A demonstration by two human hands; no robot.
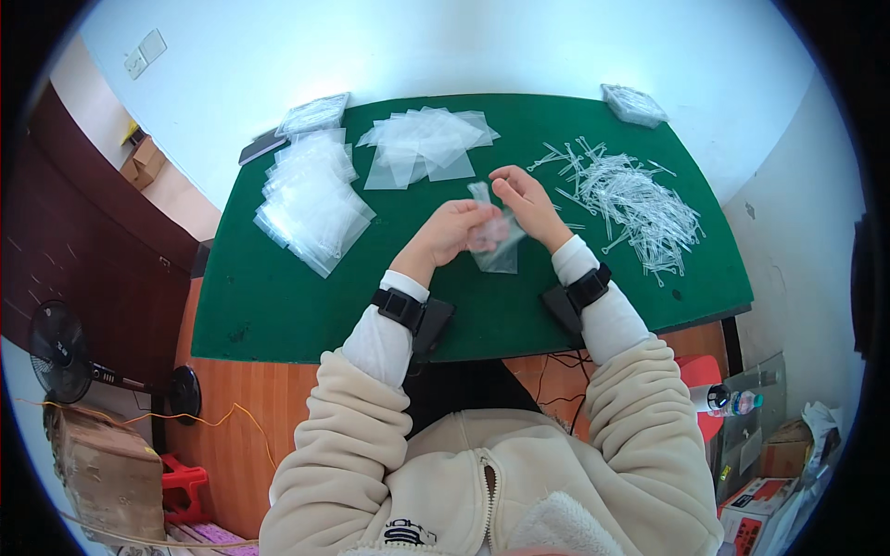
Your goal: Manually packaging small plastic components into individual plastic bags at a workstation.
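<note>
Centrally, over the green felt-like desk [278,306], held a small clear plastic bag [496,246] between both hands, left hand [454,232] with fingers clamped on its edge, right hand [524,196] with fingers pinched together on a thin clear strip [479,192] at the bag's mouth. Flanked by glossy stacked flat bags [311,208] to the left, loose square bags [422,144] behind, and a tangled heap of thin clear plastic sticks [630,199] to the right. Further off, sat two packed bundles at the far corners and a cardboard box [107,473] on the floor.
</note>
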